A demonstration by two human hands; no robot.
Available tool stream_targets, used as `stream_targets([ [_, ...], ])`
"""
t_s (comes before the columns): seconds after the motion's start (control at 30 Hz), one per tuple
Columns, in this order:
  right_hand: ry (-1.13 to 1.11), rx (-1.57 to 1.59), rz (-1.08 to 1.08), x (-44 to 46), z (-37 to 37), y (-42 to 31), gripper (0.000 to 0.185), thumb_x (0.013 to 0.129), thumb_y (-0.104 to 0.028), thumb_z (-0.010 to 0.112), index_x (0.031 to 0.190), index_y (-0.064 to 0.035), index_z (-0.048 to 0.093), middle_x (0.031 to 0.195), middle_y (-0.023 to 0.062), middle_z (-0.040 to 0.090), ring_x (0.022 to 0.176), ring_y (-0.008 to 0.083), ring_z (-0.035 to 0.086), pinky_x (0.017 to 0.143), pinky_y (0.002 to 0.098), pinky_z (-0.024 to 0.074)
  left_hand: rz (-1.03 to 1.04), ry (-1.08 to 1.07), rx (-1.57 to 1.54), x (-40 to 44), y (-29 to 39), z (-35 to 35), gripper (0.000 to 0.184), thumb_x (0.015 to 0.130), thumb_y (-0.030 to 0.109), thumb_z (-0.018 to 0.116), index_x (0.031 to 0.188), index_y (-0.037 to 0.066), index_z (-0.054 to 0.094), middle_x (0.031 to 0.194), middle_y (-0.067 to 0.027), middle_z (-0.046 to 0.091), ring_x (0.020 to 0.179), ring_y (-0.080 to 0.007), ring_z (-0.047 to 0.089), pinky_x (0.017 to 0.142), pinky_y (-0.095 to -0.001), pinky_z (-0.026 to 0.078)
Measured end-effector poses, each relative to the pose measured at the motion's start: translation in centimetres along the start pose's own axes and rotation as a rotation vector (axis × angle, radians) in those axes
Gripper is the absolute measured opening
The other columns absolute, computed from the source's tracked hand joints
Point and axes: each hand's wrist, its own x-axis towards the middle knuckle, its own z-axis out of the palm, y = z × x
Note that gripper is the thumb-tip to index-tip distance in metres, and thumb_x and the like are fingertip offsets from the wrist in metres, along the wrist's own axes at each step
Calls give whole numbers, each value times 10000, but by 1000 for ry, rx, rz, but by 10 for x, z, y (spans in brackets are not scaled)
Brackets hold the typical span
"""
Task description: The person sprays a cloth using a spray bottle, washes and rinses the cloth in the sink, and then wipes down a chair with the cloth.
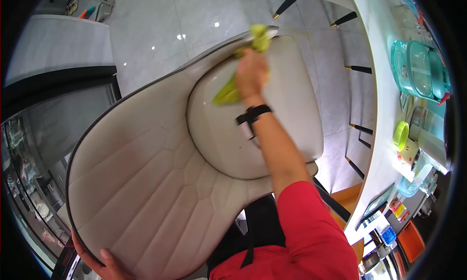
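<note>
A beige padded chair [146, 163] with a quilted back and dark piping fills the middle of the view. My right hand [252, 73], blurred by motion, is closed on a yellow-green cloth [227, 92] and presses it against the far side of the seat cushion [287, 109], near the raised side edge. Part of the cloth sticks out above the fingers. At the lower left, my left hand [104, 265] grips the top edge of the chair's backrest, thumb on the front face. A black band with a small device sits on my right wrist.
A white table [362, 202] runs along the right, bearing teal containers [418, 71], a lime-green ring [401, 136] and assorted items. Black chair legs stand beneath it. A glass-fronted cabinet [34, 182] stands close on the left. Grey tiles [151, 17] cover the floor.
</note>
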Motion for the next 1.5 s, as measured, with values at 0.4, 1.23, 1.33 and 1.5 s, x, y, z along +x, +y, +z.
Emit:
stream_targets([
  [0.4,-857,348,-359,-130,-17,-91,107,741,-173,630,821,-103,638,783,123,640,743,336,608,692,443,497,-116,65,-130,-10,-11,1,709,962,358,529,1522,89,186,1533,-126,267,1392,-261,288,1145,-417,206],
  [1.23,-479,32,-210,-195,-151,-28,281,835,-150,549,1101,-147,640,1110,80,602,1026,278,556,795,414,478,103,59,326,3,15,2,785,904,502,610,1432,-19,352,1430,-259,372,1272,-373,421,1024,-503,391],
  [1.33,-427,-155,-486,-217,-138,-4,366,798,-156,582,1161,-165,623,1287,43,534,1143,235,507,843,411,464,155,118,311,4,0,1,768,902,482,624,1422,-21,365,1417,-252,388,1261,-359,435,1025,-490,396],
  [1.5,-368,-471,-188,-170,-247,95,415,775,-106,605,1185,-167,616,1174,54,566,1068,272,549,868,394,494,199,98,327,5,0,2,733,903,447,635,1412,-17,384,1396,-244,404,1234,-365,453,1004,-490,420],
])
